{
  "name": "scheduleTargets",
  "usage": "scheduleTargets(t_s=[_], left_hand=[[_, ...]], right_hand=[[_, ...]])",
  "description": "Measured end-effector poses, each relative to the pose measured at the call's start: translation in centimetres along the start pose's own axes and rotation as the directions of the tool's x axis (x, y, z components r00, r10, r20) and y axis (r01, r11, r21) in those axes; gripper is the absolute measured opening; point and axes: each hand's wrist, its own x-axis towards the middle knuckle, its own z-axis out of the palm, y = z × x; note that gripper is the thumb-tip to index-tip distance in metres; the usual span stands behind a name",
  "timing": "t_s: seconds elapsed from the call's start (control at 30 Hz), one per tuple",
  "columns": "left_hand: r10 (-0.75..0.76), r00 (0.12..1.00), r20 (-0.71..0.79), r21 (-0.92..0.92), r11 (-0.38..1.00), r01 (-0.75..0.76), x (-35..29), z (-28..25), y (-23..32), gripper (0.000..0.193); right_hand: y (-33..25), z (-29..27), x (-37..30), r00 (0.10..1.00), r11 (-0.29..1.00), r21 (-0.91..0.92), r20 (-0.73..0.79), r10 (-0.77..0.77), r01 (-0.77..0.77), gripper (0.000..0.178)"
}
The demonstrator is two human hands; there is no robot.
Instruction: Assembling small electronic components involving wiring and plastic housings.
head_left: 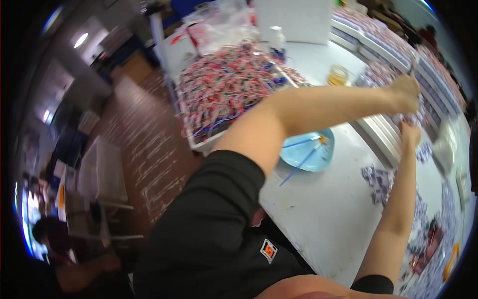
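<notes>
My left hand (404, 94) is stretched across to the far right, its fingers curled closed. A thin greyish thing (413, 65) sticks up just past it; I cannot tell whether the hand holds it. Just nearer, my right hand (411, 133) has its fingers pressed together beside small grey-and-white pieces (411, 119); what they grip is too small and blurred to name. A white ridged tray (381, 134) lies left of the right hand. More loose small pieces (378, 182) are scattered on the white table (318, 209).
A light-blue plate (308, 162) holds thin blue sticks below my left forearm. Beyond it stand a jar of yellow liquid (337, 74) and a white bottle (277, 40). A large tray (201, 147) is heaped with red-and-white wired parts (224, 82). Another person (55, 239) is at lower left.
</notes>
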Motion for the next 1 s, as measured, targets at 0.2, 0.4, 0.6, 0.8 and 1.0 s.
scheduleTargets(t_s=[0.2, 0.4, 0.6, 0.8, 1.0], left_hand=[[-0.065, 0.997, 0.032, 0.159, 0.986, 0.059, 1.6, 0.3, -2.3, 0.028], [-0.202, 0.979, 0.029, 0.001, 0.979, 0.202, 3.0, -0.7, -2.2, 0.030], [-0.273, 0.961, 0.045, -0.142, 0.950, 0.277, 4.6, 0.8, -1.2, 0.036], [-0.191, 0.977, 0.099, -0.131, 0.970, 0.203, 3.4, 1.0, -3.6, 0.055], [-0.342, 0.910, 0.233, -0.089, 0.925, 0.370, 0.8, -2.5, -3.1, 0.049]], right_hand=[[-3.1, 0.9, 0.3, 0.992, 0.986, 0.165, 0.117, -0.048, 0.029, 0.032], [-6.6, -4.9, -0.1, 0.898, 0.907, 0.421, 0.402, -0.179, -0.007, 0.025], [-4.2, -6.4, 3.7, 0.882, 0.895, 0.385, 0.309, -0.356, 0.226, 0.042], [-5.1, -6.4, 4.1, 0.800, 0.803, 0.230, 0.132, -0.585, 0.549, 0.027], [-10.5, -7.4, 1.4, 0.861, 0.847, 0.299, 0.128, -0.492, 0.439, 0.019]])
